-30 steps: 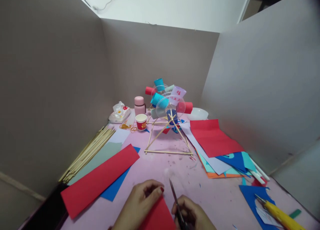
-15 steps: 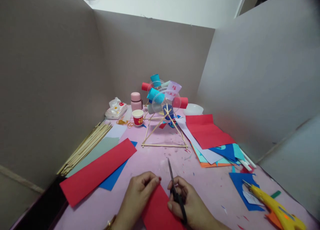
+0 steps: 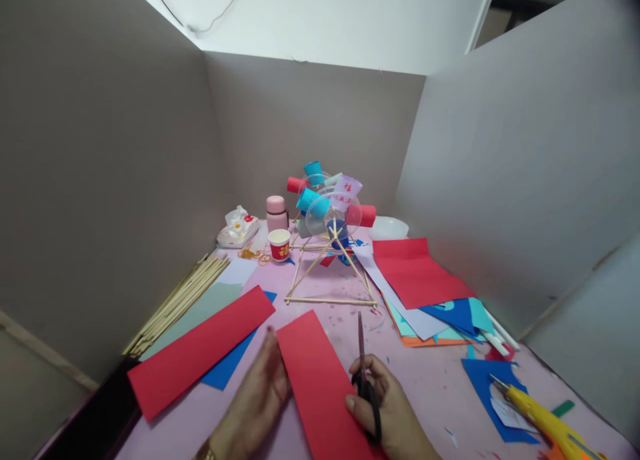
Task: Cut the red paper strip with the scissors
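A red paper strip (image 3: pixel 320 380) lies slanted at the near middle. My left hand (image 3: pixel 263 393) rests along its left edge, fingers stretched and the thumb side slightly blurred. In my right hand (image 3: pixel 387 407) is a pair of black-handled scissors (image 3: pixel 367 390), blades upright and closed; its fingers touch the strip's right edge. Another red paper strip (image 3: pixel 203 353) lies to the left, over a blue paper piece (image 3: pixel 225 367). Beyond the hands stands a stick-framed wheel model (image 3: pixel 333 247), with clear discs and coloured paper cylinders.
Bundled wooden sticks (image 3: pixel 180 303) lie along the left wall. Behind them are a tissue pack (image 3: pixel 238 230), a paper cup (image 3: pixel 279 245) and a pink flask (image 3: pixel 277 213). To the right are red paper (image 3: pixel 423 273), other coloured sheets and a yellow glue gun (image 3: pixel 540 417). Grey panels surround the table.
My left hand has loosened its pinch on the strip's top and slid down to its left side, uncovering the upper end. The scissors stay in my right hand. The camera has tilted up slightly.
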Demonstrator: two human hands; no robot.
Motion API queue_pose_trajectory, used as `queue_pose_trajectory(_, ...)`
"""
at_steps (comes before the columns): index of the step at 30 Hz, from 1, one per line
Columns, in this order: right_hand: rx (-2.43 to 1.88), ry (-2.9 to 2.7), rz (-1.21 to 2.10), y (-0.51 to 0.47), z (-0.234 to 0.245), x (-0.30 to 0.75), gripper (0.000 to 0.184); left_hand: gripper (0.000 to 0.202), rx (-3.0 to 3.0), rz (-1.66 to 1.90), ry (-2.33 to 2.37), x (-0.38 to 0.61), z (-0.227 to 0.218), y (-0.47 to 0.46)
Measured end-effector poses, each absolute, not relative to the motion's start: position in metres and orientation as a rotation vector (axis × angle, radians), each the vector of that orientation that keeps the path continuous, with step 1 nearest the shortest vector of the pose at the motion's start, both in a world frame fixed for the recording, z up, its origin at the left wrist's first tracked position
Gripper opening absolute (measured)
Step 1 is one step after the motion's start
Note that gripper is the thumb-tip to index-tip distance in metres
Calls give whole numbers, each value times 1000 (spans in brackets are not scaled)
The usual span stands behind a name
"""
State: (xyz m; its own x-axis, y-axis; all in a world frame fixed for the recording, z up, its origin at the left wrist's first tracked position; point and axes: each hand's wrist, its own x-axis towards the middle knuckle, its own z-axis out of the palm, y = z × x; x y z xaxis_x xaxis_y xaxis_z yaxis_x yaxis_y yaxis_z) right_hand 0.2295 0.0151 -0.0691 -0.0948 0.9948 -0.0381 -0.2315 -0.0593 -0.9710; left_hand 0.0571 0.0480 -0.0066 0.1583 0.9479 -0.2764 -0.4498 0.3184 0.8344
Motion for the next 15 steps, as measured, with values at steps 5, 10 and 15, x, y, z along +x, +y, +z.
queue_pose_trajectory(5,-1112,-1081,1280,23,-75,225,45,44,644,1122,1000,84,-19,29)
queue_pose_trajectory(10,-1137,-1082,1173,23,-83,217,41,45,703,1265,1097,82,-30,33)
queue_pose_trajectory(15,-1125,-1058,1250,22,-84,212,48,43,773,1334,1200,82,-31,37)
